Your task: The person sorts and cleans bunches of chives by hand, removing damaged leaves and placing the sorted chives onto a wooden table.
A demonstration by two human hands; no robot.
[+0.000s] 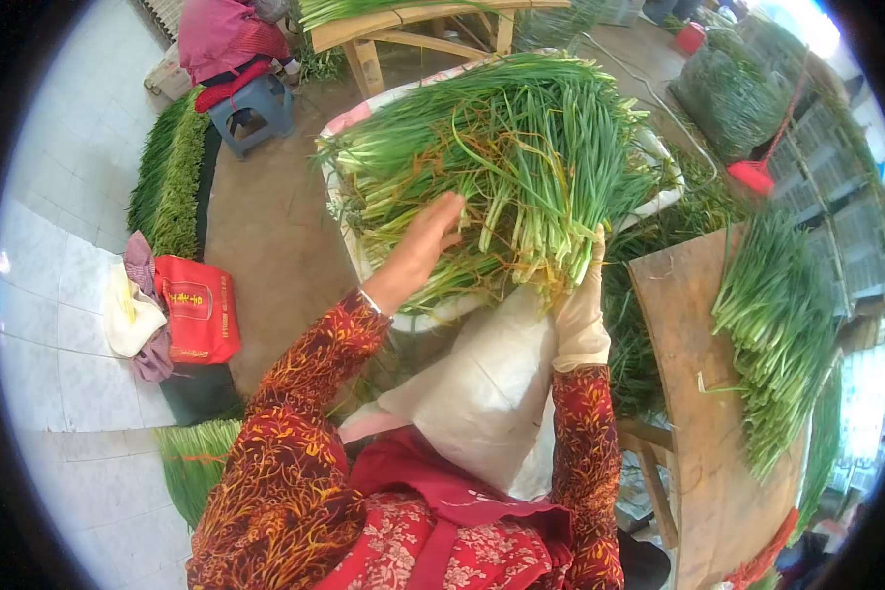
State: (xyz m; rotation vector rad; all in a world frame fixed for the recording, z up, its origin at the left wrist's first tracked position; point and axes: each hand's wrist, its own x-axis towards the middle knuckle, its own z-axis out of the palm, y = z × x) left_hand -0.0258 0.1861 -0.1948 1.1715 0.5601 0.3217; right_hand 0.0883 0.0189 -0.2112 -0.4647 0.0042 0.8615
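A big heap of garlic chives [521, 147], with long green leaves and pale stalk ends, lies in front of me on a white-rimmed container [359, 258]. Some yellowed leaves hang across it. My left hand [418, 254] is bare and reaches over the near left side of the heap, fingers stretched out and touching the stalks. On the right, my right hand [582, 320] wears a pale glove and grips a bunch of the chives at its stalk ends; part of its fingers is hidden by the stalks. A whitish sheet [482, 379] covers my lap below the heap.
At right, a wooden board [693, 324] bears more chives [782, 334]. A red bag [202, 310] stands by the tiled wall at left. A person sits on a blue stool [256, 113] at the far left. A wooden bench [438, 25] stands behind the heap.
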